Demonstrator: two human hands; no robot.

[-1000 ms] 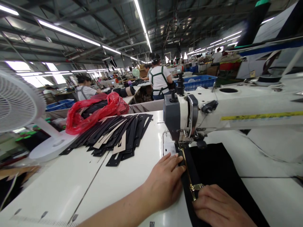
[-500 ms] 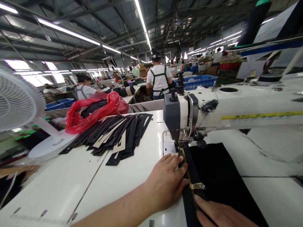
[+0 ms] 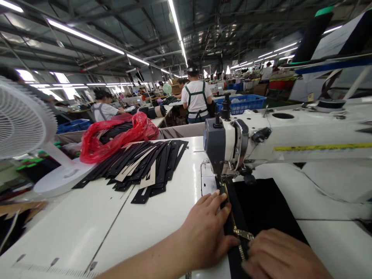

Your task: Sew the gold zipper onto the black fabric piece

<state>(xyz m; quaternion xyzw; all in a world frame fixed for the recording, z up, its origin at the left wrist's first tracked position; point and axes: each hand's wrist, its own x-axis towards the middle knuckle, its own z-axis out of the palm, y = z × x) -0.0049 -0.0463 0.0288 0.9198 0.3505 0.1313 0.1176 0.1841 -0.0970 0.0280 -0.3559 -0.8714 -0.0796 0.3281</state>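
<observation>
My left hand (image 3: pixel 207 226) lies on the black fabric strip beside a gold-toothed zipper (image 3: pixel 233 219), fingers stretched out and pressing down just before the sewing machine's (image 3: pixel 223 149) needle area. A gold zipper pull (image 3: pixel 245 234) sticks out to the right of the teeth. At its outer end is my right hand (image 3: pixel 283 254), slightly blurred, with fingers curled and closed against the pull tip. The zipper runs under the presser foot. A wide black fabric panel (image 3: pixel 261 205) spreads flat to the right, partly covered by my right hand.
Left on the white table (image 3: pixel 162 232) are several black slotted strips (image 3: pixel 157 166), a red plastic bag (image 3: pixel 119 131) and a white fan (image 3: pixel 26 124). Beyond the table stand a blue crate (image 3: pixel 241 104) and a person (image 3: pixel 196 95) in a white shirt.
My right hand has lifted from beside the zipper and come up to the pull, whose end tilts slightly towards me. My left thumb has stretched out; the view shifted slightly.
</observation>
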